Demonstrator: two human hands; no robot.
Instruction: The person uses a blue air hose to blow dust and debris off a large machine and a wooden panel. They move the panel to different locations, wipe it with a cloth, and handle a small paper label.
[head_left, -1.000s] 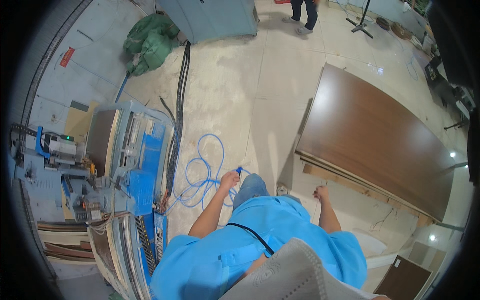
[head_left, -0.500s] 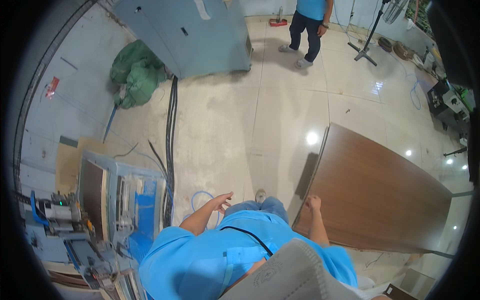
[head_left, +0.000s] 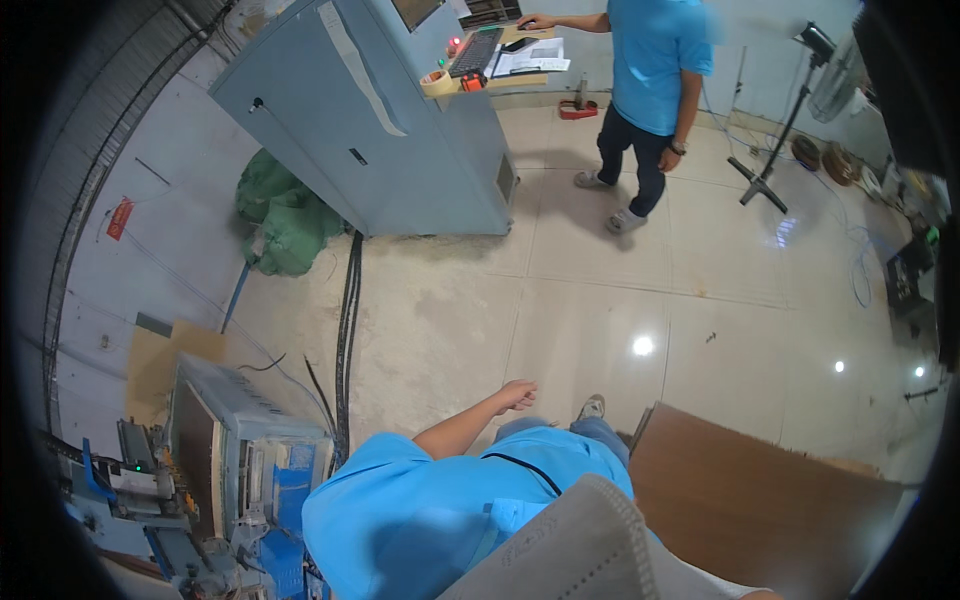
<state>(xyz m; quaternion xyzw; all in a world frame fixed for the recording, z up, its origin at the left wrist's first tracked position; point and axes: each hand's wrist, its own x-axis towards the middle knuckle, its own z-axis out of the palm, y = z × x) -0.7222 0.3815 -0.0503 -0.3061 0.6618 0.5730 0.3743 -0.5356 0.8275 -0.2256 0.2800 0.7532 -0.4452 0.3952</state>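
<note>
My left hand [head_left: 516, 395] is held out in front of my body over the tiled floor, empty, its fingers loosely bent and a little apart. It touches nothing. My right hand and forearm are out of sight. A large brown wood-grain panel [head_left: 740, 500] lies at my right side, its near part cut off by my body and the picture's dark rim. One of my shoes [head_left: 592, 407] shows ahead of me on the floor.
Ahead stands a grey-blue cabinet [head_left: 420, 180] with a keyboard [head_left: 475, 52] and papers on its shelf. A person in blue [head_left: 655, 75] has a hand there. Black cables [head_left: 350, 330] cross the floor near a machine [head_left: 245, 430]. A stand fan [head_left: 775, 150] is at far right.
I have moved forward: the cabinet and person look nearer, and the panel has slid back beside me. My left hand has swung forward and right; my right hand has left the view.
</note>
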